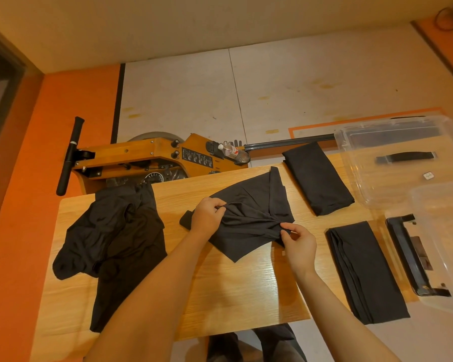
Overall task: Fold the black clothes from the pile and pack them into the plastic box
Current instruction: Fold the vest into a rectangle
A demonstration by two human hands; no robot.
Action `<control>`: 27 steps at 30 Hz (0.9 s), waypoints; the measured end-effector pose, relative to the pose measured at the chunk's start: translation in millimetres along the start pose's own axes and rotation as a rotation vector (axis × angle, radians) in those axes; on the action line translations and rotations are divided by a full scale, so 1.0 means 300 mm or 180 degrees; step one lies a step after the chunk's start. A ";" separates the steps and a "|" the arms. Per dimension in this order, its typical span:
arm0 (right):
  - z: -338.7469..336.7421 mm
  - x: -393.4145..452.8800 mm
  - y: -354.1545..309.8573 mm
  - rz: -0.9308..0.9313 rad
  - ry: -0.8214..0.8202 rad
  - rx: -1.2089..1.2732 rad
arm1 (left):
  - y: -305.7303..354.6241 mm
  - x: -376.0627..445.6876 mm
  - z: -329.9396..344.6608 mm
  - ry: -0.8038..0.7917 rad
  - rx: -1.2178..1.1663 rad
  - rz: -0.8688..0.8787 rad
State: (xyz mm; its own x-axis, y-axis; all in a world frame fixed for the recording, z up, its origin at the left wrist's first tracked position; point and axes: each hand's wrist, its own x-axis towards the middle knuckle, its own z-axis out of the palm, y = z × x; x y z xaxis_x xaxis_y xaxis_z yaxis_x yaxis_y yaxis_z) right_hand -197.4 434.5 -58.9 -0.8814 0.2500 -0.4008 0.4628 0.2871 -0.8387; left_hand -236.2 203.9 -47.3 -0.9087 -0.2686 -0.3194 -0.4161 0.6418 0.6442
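Fig. 1. Mid-fold at the surface (233, 291). The left hand (207, 215) pinched a gathered ridge of the garment (249, 220) at its upper edge; the right hand (298, 244) pinched the bunched cloth at its right side. Each grip was thus pressed together on fabric, and the garment lay at the centre of the surface, twisted between the two pinch points.

Risks, as judged: the cloth between the hands was wrinkled, so a fold laid now would likely trap creases and come out uneven beside the two folded pieces (317, 178) (364, 270) to the right. A pull from either hand could drag the garment askew. The pile (115, 231) hung over the left edge of the surface and might slide off if nudged.

Containers: the box (392, 163), clear plastic, stood at the far right and appeared to hold no clothes; a dark handle-like strip showed through it. Nearer, a clear lid (442, 244) with a black latch lay beside the folded pieces. Packing had not begun.
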 end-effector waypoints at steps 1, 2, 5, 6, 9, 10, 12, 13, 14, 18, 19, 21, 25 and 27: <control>-0.001 0.001 -0.002 -0.0010 0.0004 -0.0008 | 0.001 0.000 0.001 0.0071 -0.0030 0.0008; -0.004 0.000 -0.004 -0.0019 0.0015 -0.0003 | 0.002 0.000 0.001 0.0145 -0.0077 0.0002; -0.015 0.004 -0.015 -0.0013 0.0091 0.0043 | 0.008 0.003 0.001 0.0290 -0.0368 -0.0147; -0.019 0.007 -0.019 -0.0021 0.0111 0.0045 | 0.012 0.007 0.001 0.0251 -0.0532 -0.0262; -0.022 0.023 -0.031 -0.0068 0.0131 0.0054 | 0.039 0.023 0.002 -0.0027 -0.1013 -0.0752; -0.023 0.028 -0.037 -0.0089 0.0133 0.0047 | 0.048 0.027 0.003 -0.0092 -0.1079 -0.0888; -0.025 0.036 -0.046 -0.0123 0.0144 0.0018 | 0.056 0.036 0.006 -0.0149 -0.1247 -0.1089; -0.027 0.039 -0.051 -0.0133 0.0144 0.0009 | 0.060 0.040 0.006 -0.0158 -0.1356 -0.1193; -0.029 0.041 -0.056 -0.0139 0.0139 0.0010 | 0.065 0.041 0.003 -0.0167 -0.1453 -0.1291; -0.035 0.051 -0.061 -0.0116 0.0092 0.0023 | 0.078 0.043 -0.005 -0.0216 -0.1701 -0.1448; -0.034 0.055 -0.060 -0.0103 0.0074 0.0026 | 0.079 0.041 -0.006 -0.0233 -0.1716 -0.1446; -0.031 0.063 -0.057 -0.0079 0.0041 0.0025 | 0.070 0.039 0.003 -0.0224 -0.1745 -0.1486; -0.025 0.080 -0.047 -0.0067 0.0005 -0.0017 | 0.080 0.035 0.009 -0.0022 -0.1823 -0.1937; -0.024 0.086 -0.043 -0.0093 -0.0013 -0.0039 | 0.088 0.037 0.013 -0.0209 -0.1864 -0.2007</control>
State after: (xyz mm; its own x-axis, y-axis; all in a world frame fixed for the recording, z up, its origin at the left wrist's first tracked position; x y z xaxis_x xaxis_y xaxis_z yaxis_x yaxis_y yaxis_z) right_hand -225.5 444.0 -55.8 -0.8950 0.2375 -0.3777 0.4379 0.3054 -0.8456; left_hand -257.3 220.8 -36.6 -0.5062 -0.3966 -0.7658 -0.8082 -0.0918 0.5818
